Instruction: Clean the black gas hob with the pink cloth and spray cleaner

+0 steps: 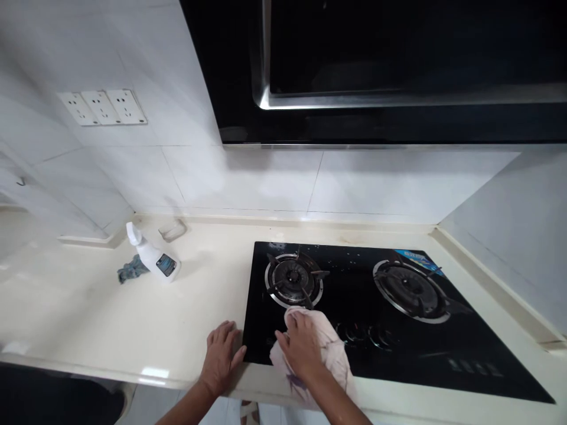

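My right hand (302, 349) presses a pale pink cloth (332, 342) onto the front left part of the black glass gas hob (349, 307), its fingers bent over the fabric. Part of the cloth hangs over the counter's front edge. Just behind the cloth is the left burner (293, 277) with its pan support. To the left, my left hand (222, 354) rests on the cream countertop (208, 295) beside the hob's front left corner, fingers extended and holding nothing. The control knobs (365, 335) sit right of the cloth.
A white spray bottle (155, 257) stands on the counter at left, with a dark crumpled rag (132, 270) behind it. Near the back wall lies a small clear holder (172, 229). The right burner (410, 290) is farther off. Overhead hangs a black range hood (376, 124).
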`<state>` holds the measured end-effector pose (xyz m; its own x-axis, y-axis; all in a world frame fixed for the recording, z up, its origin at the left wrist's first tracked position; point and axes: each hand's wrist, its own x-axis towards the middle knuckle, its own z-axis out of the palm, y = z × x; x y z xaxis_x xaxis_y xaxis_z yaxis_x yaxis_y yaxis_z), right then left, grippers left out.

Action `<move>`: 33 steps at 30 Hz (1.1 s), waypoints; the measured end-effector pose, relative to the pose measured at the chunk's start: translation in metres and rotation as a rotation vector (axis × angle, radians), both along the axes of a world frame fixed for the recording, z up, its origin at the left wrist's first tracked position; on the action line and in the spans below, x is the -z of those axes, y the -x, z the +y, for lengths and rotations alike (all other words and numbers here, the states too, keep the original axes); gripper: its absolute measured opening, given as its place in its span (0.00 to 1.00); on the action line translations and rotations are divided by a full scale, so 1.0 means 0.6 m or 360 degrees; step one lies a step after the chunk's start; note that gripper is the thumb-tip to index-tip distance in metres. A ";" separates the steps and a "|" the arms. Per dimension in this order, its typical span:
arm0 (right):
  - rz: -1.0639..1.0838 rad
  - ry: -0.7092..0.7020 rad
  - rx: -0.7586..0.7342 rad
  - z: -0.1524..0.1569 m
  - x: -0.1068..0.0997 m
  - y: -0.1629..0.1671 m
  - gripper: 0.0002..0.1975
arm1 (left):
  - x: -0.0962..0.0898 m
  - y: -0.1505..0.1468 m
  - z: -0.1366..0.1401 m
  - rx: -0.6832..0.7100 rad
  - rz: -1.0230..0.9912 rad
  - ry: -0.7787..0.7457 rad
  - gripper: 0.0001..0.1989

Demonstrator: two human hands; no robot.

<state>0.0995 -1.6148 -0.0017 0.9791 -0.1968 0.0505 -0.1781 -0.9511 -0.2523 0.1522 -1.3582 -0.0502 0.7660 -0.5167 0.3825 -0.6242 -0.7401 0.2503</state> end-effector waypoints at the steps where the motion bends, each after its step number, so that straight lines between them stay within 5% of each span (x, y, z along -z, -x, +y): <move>1: -0.0008 -0.0031 -0.0066 0.019 0.004 -0.010 0.29 | 0.002 -0.001 0.000 -0.0004 -0.0007 -0.0005 0.17; 5: -0.0017 -0.0128 -0.0285 0.070 0.003 -0.060 0.36 | 0.007 -0.005 0.003 0.0015 -0.0062 -0.0020 0.18; 8: -0.0010 -0.0152 -0.0357 0.069 -0.005 -0.088 0.33 | 0.007 -0.008 0.006 0.0052 -0.0098 -0.0003 0.16; 15: -0.0049 0.0013 0.0061 0.000 0.006 -0.021 0.20 | 0.004 -0.006 0.006 0.0074 -0.0069 0.0063 0.15; 21: 0.0046 0.0195 0.0329 -0.015 0.040 0.020 0.26 | 0.005 0.000 0.002 0.0063 -0.0045 0.0011 0.16; 28: 0.0195 -0.0026 -0.0126 0.059 0.041 -0.057 0.33 | 0.009 0.006 -0.002 0.0057 -0.0058 -0.0012 0.19; 33: 0.0266 -0.0084 -0.0162 0.085 0.017 -0.106 0.35 | 0.007 0.008 -0.002 0.0041 -0.0052 0.0011 0.17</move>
<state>0.1629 -1.5636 -0.0117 0.9880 -0.0945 -0.1224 -0.1255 -0.9526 -0.2773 0.1476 -1.3596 -0.0545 0.7393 -0.5335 0.4109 -0.6512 -0.7218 0.2345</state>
